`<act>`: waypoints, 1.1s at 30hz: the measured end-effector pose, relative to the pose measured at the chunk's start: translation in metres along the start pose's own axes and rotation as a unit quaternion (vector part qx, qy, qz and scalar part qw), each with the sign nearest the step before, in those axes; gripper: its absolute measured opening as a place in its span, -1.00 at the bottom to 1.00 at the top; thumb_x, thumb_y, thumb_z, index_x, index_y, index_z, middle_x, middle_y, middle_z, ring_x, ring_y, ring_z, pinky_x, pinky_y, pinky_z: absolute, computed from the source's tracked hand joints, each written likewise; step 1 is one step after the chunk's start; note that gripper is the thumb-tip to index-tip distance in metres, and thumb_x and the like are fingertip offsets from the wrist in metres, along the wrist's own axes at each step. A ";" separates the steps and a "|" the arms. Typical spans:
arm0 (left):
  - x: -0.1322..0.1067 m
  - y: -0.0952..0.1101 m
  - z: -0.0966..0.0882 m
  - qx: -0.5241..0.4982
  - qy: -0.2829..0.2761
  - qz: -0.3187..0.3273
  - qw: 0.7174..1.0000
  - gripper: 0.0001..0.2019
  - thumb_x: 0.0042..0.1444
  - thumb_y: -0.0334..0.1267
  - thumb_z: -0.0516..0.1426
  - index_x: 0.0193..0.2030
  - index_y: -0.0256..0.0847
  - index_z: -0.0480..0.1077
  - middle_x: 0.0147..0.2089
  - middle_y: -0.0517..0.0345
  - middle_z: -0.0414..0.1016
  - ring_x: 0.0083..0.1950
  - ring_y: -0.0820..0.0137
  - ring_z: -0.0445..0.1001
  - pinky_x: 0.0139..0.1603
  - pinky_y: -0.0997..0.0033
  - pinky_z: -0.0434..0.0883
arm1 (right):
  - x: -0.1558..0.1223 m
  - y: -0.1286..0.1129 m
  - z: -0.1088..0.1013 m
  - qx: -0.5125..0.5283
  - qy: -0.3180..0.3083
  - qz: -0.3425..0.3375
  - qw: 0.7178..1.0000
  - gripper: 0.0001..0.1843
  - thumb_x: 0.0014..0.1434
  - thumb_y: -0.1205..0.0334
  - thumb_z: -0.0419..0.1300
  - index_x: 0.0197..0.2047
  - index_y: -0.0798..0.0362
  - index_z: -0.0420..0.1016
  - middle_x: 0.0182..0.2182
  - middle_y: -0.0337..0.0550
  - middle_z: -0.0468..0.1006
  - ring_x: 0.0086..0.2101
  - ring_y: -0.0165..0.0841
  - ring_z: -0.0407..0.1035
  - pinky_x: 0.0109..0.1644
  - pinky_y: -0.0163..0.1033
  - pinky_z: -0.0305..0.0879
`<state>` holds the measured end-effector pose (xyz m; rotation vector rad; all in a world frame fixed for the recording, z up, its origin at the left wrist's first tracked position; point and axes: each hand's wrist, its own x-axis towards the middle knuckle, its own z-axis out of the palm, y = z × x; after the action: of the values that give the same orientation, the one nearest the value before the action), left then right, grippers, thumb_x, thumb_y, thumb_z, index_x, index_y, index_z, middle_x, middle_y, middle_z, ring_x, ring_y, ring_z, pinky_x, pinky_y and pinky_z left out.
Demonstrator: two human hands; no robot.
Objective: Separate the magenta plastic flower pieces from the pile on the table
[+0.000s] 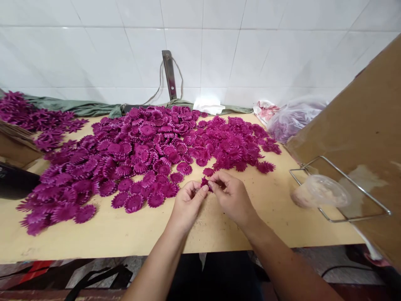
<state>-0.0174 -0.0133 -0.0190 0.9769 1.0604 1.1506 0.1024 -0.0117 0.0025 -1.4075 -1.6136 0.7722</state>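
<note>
Between my fingertips, a small purple artificial flower piece [205, 181] is pinched from both sides, just above the near part of the table. My left hand [187, 202] is closed, thumb and fingers pressed on its left side. My right hand [233, 196] is closed too, thumb and forefinger pinching its right side. Beyond my hands spreads a big pile of round, pleated purple flower pieces [147, 138]. To its right lies a heap of flatter, fringed purple flower pieces [232, 140]. A single purple piece [208, 172] rests close behind my fingers.
At far left are star-shaped purple petals [46, 119], a cardboard box [17, 144] and a black object [17, 180]. On the right stand a plastic bowl [326, 190] in a wire frame [372, 200] and a large brown cardboard [360, 113]. A plastic bag [296, 119] sits by the tiled wall.
</note>
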 end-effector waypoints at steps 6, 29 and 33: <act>-0.003 -0.002 -0.001 0.019 0.005 0.016 1.000 -0.67 -0.16 -0.06 0.25 -0.59 -0.24 0.25 -0.63 0.34 0.17 -0.56 0.56 0.09 -0.52 0.55 0.08 | 0.016 0.006 -0.007 -0.039 0.067 0.007 0.997 -0.88 0.06 0.35 0.03 -0.49 0.03 0.29 -0.55 -0.24 0.37 -0.49 -0.38 0.25 -0.40 -0.27 0.17; -0.001 0.005 -0.003 -0.003 0.029 -0.014 0.999 -0.84 -0.17 -0.22 0.23 -0.53 -0.27 0.39 -0.60 0.28 0.36 -0.53 0.53 0.28 -0.48 0.54 0.24 | 0.012 -0.007 -0.017 -0.040 -0.129 -0.036 0.990 -0.87 0.10 0.35 -0.01 -0.47 0.01 0.20 -0.58 -0.31 0.27 -0.53 -0.42 0.19 -0.45 -0.30 0.13; -0.004 0.007 -0.002 0.026 0.040 0.000 0.999 -0.83 -0.17 -0.23 0.24 -0.59 -0.25 0.35 -0.65 0.31 0.31 -0.58 0.53 0.23 -0.52 0.53 0.20 | 0.049 0.016 -0.048 -0.085 0.056 -0.015 0.995 -0.85 0.05 0.32 0.00 -0.54 0.00 0.22 -0.60 -0.27 0.31 -0.53 -0.37 0.23 -0.42 -0.22 0.21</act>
<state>-0.0216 -0.0160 -0.0122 0.9778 1.1586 1.1752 0.1512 0.0360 0.0200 -1.5146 -1.6411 0.5390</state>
